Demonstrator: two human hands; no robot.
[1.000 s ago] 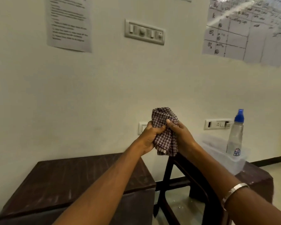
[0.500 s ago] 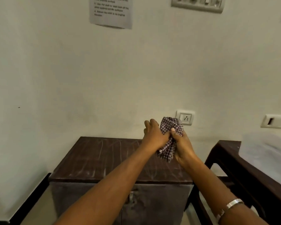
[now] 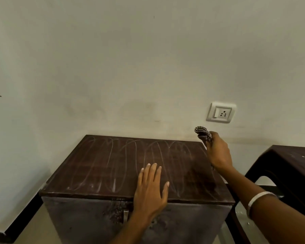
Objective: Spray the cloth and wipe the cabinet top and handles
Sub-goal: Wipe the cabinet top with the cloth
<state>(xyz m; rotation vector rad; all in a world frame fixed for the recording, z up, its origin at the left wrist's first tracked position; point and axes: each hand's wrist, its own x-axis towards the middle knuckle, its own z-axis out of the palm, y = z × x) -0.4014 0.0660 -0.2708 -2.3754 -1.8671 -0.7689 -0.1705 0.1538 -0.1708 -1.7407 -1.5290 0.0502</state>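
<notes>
A person's left hand (image 3: 151, 191) lies flat, fingers spread, on the front edge of a dark brown cabinet top (image 3: 113, 166) at lower centre of the frame, holding nothing. The right hand (image 3: 218, 152), at centre right, is closed around a bunched checked cloth (image 3: 202, 133), raised above the cabinet's back right corner; a pale bracelet (image 3: 255, 199) circles that wrist. Looping pale streaks cover the top. A metal handle (image 3: 125, 215) shows on the cabinet front, beside the left wrist. A white wall socket (image 3: 220, 112) sits above the cloth, and a dark table (image 3: 289, 164) stands at right.
</notes>
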